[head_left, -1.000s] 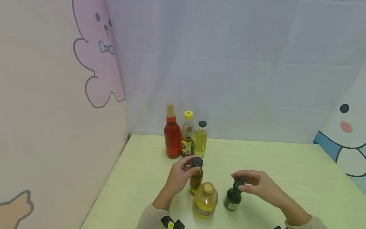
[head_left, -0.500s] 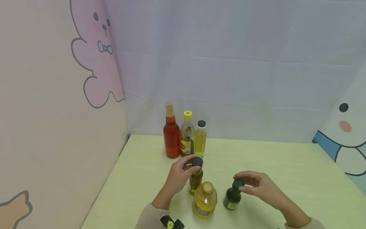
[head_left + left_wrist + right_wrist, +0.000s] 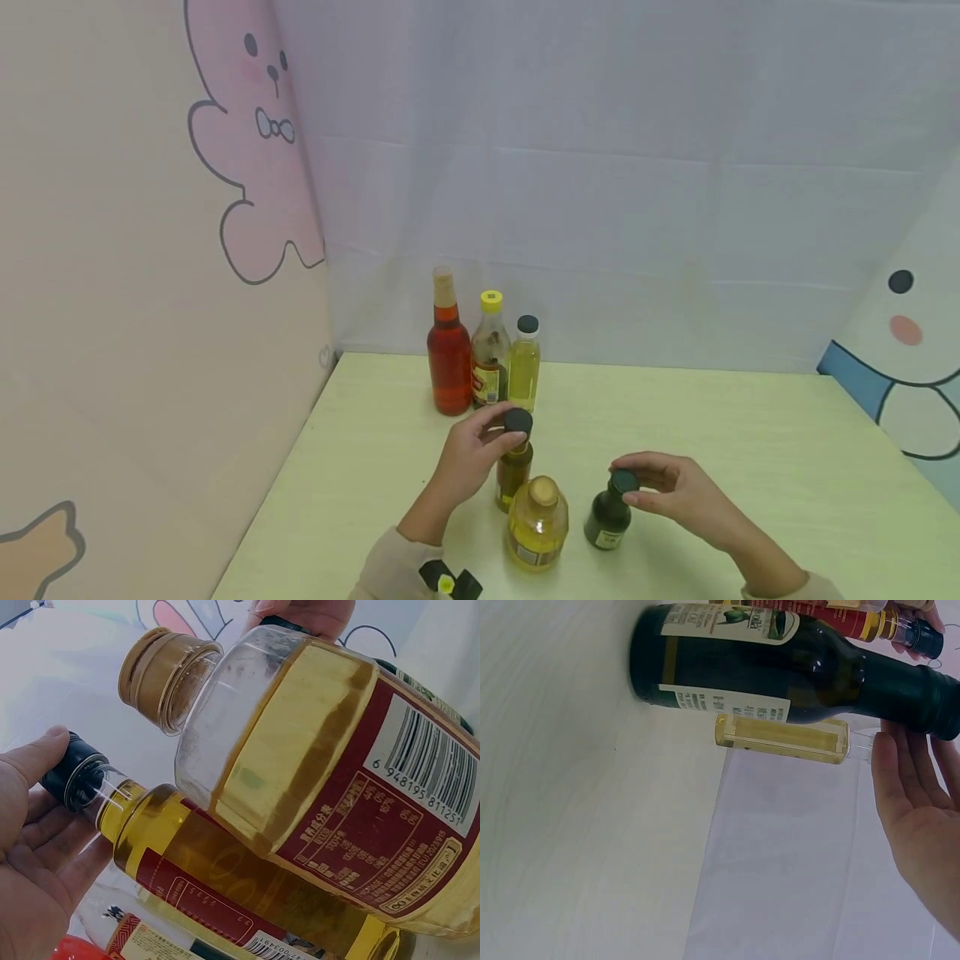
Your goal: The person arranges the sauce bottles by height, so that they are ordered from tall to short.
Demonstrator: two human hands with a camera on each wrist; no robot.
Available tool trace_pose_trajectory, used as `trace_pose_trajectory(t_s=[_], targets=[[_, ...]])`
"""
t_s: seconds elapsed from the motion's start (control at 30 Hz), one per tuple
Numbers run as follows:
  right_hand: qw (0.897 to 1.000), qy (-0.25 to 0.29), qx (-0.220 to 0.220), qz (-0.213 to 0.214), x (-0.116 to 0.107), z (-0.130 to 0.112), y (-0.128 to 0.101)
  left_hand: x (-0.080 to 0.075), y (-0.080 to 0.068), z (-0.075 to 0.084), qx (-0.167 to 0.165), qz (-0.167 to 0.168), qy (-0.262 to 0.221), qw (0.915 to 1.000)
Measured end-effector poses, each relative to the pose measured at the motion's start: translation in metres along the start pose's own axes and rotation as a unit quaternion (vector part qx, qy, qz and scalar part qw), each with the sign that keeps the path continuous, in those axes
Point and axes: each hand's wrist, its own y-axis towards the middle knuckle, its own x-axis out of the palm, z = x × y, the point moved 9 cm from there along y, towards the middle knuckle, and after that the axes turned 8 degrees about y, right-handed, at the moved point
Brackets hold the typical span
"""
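Note:
My left hand [image 3: 467,460] holds the black cap of an oil bottle [image 3: 513,477] between thumb and fingers. That bottle stands upright; the left wrist view shows its amber oil [image 3: 225,859] and dark red label. At the right, my right hand [image 3: 684,498] has its thumb and fingers about the capped top of a small dark green bottle [image 3: 608,518], which stands on the table. Its pale labels [image 3: 727,701] show in the right wrist view. Between the hands stands a wide, gold-capped bottle of yellow oil [image 3: 538,527], untouched by either hand.
Farther back on the pale table [image 3: 712,433] stand a tall red bottle [image 3: 450,367], a yellow-capped bottle [image 3: 491,367] and a slim bottle of pale oil [image 3: 523,371]. A white cloth [image 3: 600,167] hangs behind. A wall [image 3: 150,333] rises on the left.
My right hand's fingers have come slightly closer around the dark green bottle's top. The left hand keeps its hold, and the bottles show no clear movement on the table.

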Motion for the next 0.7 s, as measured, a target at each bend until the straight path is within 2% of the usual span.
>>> trace_pose_trajectory(t_s=[0.13,0.43,0.7], targets=[[1.0,-0.003,0.009,0.005,-0.001,0.003,0.0,0.001,0.003,-0.003,0.011,0.001,-0.003,0.9999],[1.0,0.019,0.009,0.0,0.0,0.003,0.0,0.0,0.008,-0.005,0.0,0.003,0.003,1.0],[0.999,0.025,-0.017,-0.021,0.004,-0.004,0.0,0.0,0.015,-0.003,0.0,-0.001,-0.002,1.0]])
